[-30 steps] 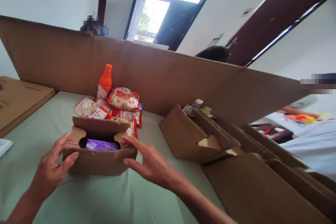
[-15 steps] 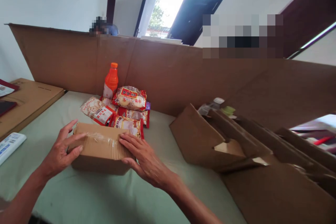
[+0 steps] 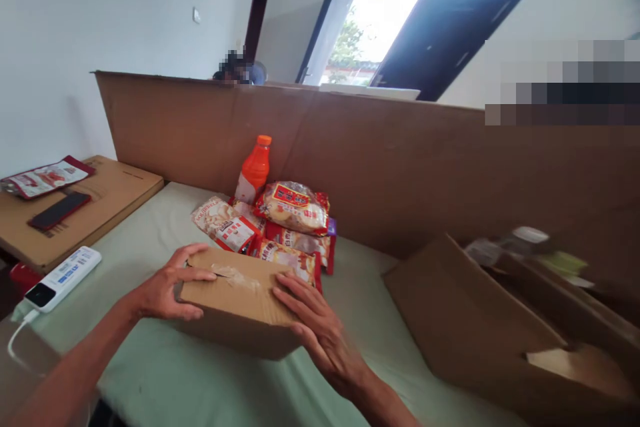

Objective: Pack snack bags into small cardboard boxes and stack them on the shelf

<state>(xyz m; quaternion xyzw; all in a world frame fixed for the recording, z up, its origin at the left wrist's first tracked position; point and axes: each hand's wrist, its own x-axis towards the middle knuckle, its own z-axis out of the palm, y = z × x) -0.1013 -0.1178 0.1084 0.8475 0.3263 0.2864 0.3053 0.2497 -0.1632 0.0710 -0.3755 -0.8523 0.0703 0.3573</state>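
A small taped cardboard box [image 3: 235,283] sits on the pale green cloth in front of me. My left hand [image 3: 173,285] grips its left end, with fingers over the top and the thumb on the front side. On the right end lies my right hand [image 3: 315,320], its fingers across the top and its thumb against the front edge. Just behind the box are several snack packets [image 3: 227,223], and a bag of round crackers [image 3: 294,207] rests on top of them. An orange drink bottle [image 3: 254,168] stands upright behind the packets.
A tall cardboard panel [image 3: 360,153] runs along the back. At right stands a divided carton [image 3: 450,313] with clear containers in it. At left are a flat carton [image 3: 117,177] bearing a phone [image 3: 59,209] and a pouch [image 3: 50,177], and a white power bank [image 3: 65,280] with a cable.
The view has swung left, so everything appears farther right. My left hand has closed in on the box's left end. My right hand stays on the box.
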